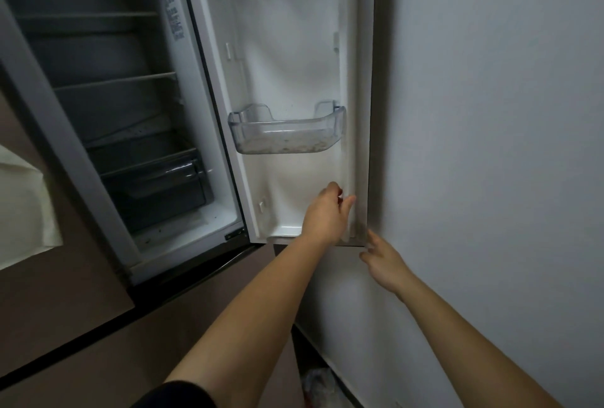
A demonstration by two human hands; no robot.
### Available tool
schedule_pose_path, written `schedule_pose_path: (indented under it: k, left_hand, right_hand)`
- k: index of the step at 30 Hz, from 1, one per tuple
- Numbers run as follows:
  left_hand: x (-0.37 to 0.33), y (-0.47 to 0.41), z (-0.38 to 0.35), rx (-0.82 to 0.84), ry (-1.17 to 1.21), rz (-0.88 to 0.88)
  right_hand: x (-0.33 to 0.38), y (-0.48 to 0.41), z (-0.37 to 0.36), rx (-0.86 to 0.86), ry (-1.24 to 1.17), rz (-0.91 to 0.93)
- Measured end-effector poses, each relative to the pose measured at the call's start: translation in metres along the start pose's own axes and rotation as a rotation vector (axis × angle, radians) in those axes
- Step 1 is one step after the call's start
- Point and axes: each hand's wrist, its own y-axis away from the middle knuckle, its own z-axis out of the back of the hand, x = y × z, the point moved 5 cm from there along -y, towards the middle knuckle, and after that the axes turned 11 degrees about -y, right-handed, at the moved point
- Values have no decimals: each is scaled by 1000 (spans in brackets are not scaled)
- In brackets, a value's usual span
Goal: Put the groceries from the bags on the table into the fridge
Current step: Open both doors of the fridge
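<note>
Grip unclear: left hand point(327, 211) curls at fridge door point(294, 64) edge (fingertips hidden); right hand point(384, 262) loose.

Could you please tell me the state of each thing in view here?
fridge door, swung wide open
door bin, in place, no groceries, grimy bottom
drawer, pushed in
left hand, at the door's inner edge, grip unclear
right hand, open, by the door's lower corner
</note>
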Motion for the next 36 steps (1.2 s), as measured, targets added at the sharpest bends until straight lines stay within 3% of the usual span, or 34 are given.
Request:
schedule_pose_path:
  k: [5,11,17,22,27,30,36]
  left_hand:
    - [28,21,21,-69,-112,-91]
    - [119,100,75,-217,-430,-26]
    - [215,185,172,-426,-767,116]
    - [282,248,241,-537,-926,322]
    - [354,291,258,-438,-1030,546]
    - [381,298,249,-352,-1079,530]
    - [399,295,238,-376,-1087,516]
  right_hand:
    - [-3,-1,6,-233,145,-88]
    - [-23,2,-105,125,242,-123]
    - [36,-1,-245,370,46,-5]
    - [92,-1,-343,459,-149,38]
    - [132,10,-410,447,-311,143]
    - [145,17,-427,409,-343,224]
    - [150,20,-437,393,-234,340]
